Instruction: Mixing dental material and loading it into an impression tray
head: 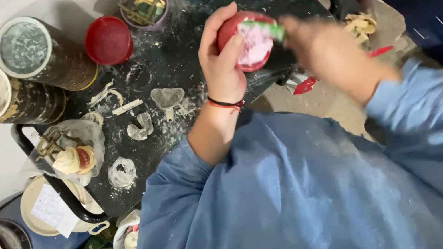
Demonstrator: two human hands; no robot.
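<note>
The left hand grips a red flexible mixing bowl, tilted and filled with pale pink paste, above the black, plaster-spattered tray table. The right hand, motion-blurred, is clenched on a green-handled spatula set in the paste. Beyond, a red lid sits near two dusty canisters.

The bowl sits between both hands above the table, two cans far left
</note>
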